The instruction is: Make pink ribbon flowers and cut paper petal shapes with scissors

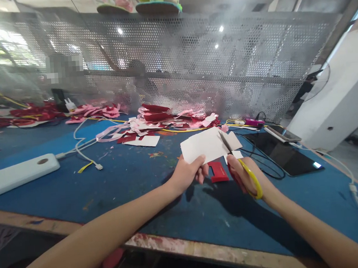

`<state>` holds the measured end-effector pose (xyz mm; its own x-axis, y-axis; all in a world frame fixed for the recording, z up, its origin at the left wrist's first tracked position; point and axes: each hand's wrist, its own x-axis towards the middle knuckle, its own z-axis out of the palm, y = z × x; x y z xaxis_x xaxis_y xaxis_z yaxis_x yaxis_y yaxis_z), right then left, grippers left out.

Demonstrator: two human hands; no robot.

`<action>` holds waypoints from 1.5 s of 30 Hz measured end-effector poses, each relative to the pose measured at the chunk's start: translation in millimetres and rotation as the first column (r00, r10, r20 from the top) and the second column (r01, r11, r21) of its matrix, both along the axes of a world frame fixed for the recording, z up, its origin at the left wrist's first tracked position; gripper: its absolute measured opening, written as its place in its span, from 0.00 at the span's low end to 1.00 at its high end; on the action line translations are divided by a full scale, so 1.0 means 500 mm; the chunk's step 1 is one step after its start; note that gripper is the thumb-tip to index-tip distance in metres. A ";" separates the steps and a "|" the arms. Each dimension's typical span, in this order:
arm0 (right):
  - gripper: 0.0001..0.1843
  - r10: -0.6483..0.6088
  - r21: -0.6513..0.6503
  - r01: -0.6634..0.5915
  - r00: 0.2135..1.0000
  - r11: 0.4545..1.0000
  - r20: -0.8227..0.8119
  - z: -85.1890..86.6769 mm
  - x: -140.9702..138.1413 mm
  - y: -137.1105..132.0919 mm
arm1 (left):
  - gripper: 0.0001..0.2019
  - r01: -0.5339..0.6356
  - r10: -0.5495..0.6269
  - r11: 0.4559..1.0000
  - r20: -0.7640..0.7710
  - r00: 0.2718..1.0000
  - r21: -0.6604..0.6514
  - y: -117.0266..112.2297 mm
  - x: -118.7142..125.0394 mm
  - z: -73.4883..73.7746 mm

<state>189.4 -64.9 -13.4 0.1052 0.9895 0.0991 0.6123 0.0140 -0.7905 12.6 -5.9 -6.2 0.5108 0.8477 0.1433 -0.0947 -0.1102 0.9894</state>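
A white sheet of paper (200, 144) is pinched by my left hand (189, 171), thumb on top and fingers beneath, held above the blue table. My right hand (246, 174) is closed around yellow-handled scissors (255, 181). Their blades lie at the right part of the sheet, pointing away from me, and a piece at that side stands at an angle. On the table below, between my hands, lies a red card piece (219, 172) with a notch in its left side. Another white scrap (233, 156) sits partly behind the scissors.
Red, pink and white scraps (166, 120) are heaped along a perforated metal screen (192, 59). At left lies a white power bank (22, 174) with a cable. To the right are a dark tablet (286, 153), black cord and a purple object (254, 122).
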 end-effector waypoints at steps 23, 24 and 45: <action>0.35 0.012 0.019 -0.009 0.982 1.000 -0.189 0.006 -0.010 -0.002 | 0.16 0.041 -0.041 0.999 -0.067 0.997 -0.007 -0.013 0.002 0.006; 0.35 0.007 0.020 -0.004 0.988 1.000 -0.156 0.007 -0.009 -0.003 | 0.16 0.040 -0.040 0.999 -0.068 0.997 -0.004 -0.013 0.002 0.007; 0.37 0.232 0.048 -0.237 0.859 0.970 -0.456 -0.017 0.000 0.019 | 0.17 0.023 -0.020 0.999 -0.074 0.997 0.033 -0.015 0.000 0.007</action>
<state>189.5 -55.3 -22.0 -0.0994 0.9912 0.0874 0.1643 0.1030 -0.9810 12.5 -13.5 -2.8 0.5391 0.8317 0.1329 -0.0248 -0.1420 0.9896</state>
